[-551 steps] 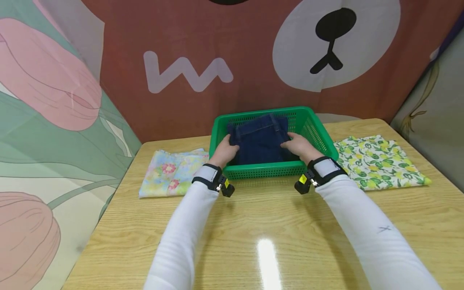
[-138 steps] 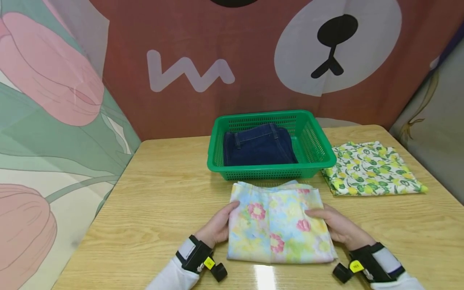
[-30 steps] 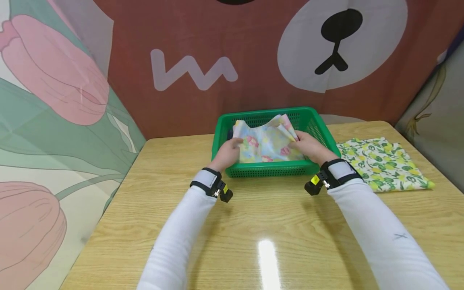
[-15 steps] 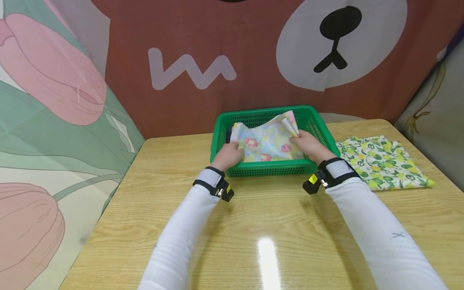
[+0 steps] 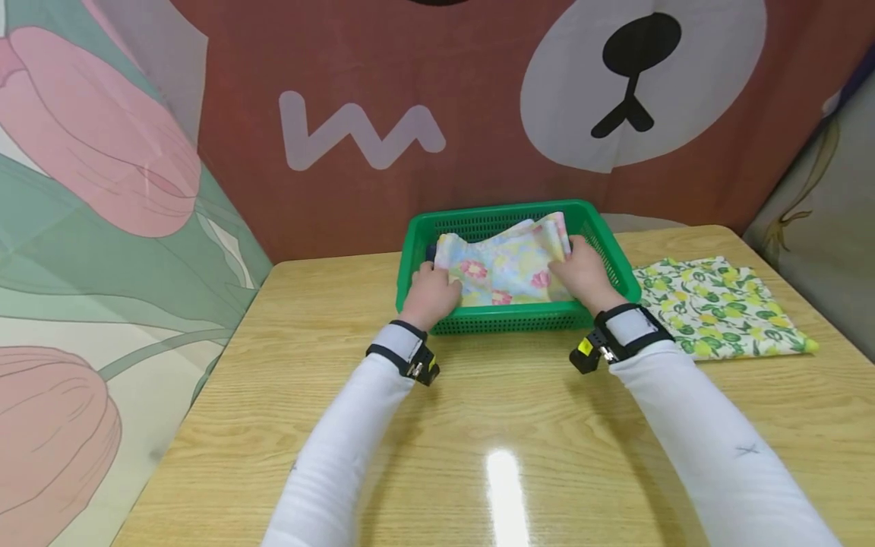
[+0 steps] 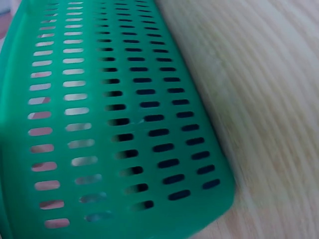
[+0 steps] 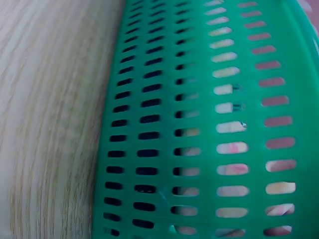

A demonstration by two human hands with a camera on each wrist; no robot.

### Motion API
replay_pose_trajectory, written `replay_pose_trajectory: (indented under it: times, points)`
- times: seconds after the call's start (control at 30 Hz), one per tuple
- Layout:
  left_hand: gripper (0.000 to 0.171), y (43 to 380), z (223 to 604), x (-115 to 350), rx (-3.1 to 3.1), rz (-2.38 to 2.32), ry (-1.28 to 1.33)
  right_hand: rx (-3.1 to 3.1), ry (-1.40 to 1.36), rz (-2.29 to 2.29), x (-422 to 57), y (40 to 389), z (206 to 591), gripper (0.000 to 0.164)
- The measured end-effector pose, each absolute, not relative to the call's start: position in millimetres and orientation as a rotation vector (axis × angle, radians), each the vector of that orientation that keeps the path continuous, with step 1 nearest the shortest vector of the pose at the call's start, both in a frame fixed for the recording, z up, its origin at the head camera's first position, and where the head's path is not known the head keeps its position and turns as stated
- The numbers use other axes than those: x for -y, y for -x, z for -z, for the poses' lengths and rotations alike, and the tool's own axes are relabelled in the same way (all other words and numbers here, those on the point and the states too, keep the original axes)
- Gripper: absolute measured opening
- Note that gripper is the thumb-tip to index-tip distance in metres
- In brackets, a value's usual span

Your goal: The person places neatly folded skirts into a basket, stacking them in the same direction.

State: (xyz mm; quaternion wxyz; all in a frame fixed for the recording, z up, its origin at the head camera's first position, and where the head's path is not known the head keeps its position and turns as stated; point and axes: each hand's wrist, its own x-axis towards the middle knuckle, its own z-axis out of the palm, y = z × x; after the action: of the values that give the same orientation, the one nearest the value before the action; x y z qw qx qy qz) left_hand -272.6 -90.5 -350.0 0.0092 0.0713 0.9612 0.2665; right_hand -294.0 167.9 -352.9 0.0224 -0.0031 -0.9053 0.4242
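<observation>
A folded pastel floral cloth (image 5: pixel 504 266) lies in the green plastic basket (image 5: pixel 513 310) in the head view, its far right corner raised. My left hand (image 5: pixel 432 295) holds the cloth's left edge, thumb over the top; the fingertips are partly hidden. On the opposite side my right hand (image 5: pixel 586 275) grips the right edge, with its fingers behind the fabric. Beneath the cloth, a dark bit of the folded jeans (image 5: pixel 431 252) shows at the left. Both wrist views show mainly the slotted basket wall (image 6: pixel 97 115), with neither hand clearly visible.
A folded lemon-print cloth (image 5: pixel 724 311) lies to the right of the basket on the wooden table (image 5: pixel 328 425). Behind the table hangs a brown printed backdrop (image 5: pixel 355 205) close to the basket's far side.
Since the earliest frame, the floral cloth has gone from the table's left, via the front, into the basket over the jeans. In the last second its right corner has shifted right and both hands have adjusted slightly.
</observation>
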Motion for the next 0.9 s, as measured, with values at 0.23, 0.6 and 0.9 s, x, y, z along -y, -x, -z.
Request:
replay_pose_trajectory:
  times: [0.23,0.6,0.9]
  points:
    - [0.045,271.1,350.7,88.2,-3.092,-0.818,-0.340,2.660,-0.164,-0.976,-156.6,282.4,354.2,0.055]
    - [0.050,268.4,349.1,86.0,-3.045,-0.720,-0.213,2.906,-0.304,-0.787,-155.6,281.1,353.2,0.044]
    - [0.056,270.1,347.7,87.5,-2.915,-0.686,-0.146,3.085,-0.290,-0.816,-156.4,284.0,351.8,0.051]
